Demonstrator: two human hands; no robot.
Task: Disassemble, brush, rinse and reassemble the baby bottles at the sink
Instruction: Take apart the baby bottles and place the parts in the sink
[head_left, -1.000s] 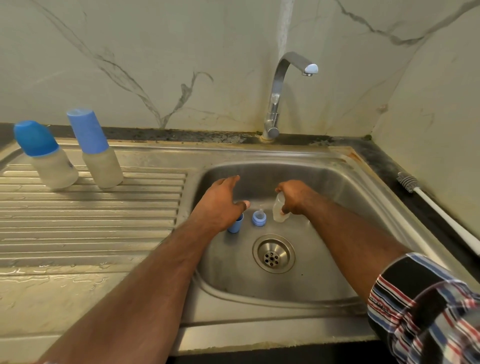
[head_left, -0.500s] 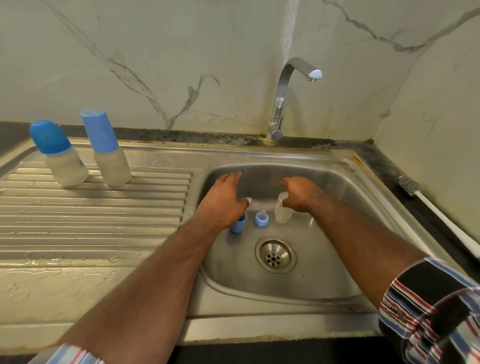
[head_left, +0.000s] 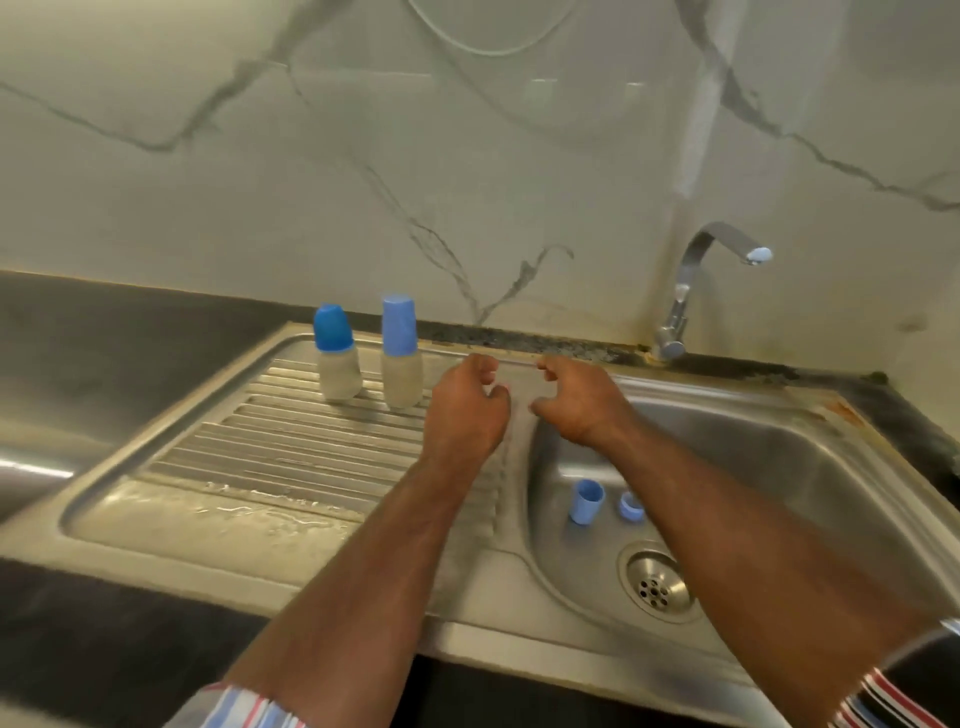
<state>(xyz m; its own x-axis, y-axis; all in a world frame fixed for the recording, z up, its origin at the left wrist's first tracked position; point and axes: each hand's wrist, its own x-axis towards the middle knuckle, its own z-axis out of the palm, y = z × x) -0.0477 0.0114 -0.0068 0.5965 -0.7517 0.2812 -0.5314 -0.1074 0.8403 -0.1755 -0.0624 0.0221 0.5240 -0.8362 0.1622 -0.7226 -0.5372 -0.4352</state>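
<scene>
both hands (head_left: 467, 410) (head_left: 576, 405) empty, fingers curled – two capped bottles (head_left: 400, 364) nearby.

veined marble wall (head_left: 363, 156), dark countertop (head_left: 104, 322)

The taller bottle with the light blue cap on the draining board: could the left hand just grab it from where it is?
Probably yes. The left hand hangs empty, fingers loosely curled, just right of the taller bottle, with nothing between them. The shorter bottle stands on the far side, out of the way.
</scene>
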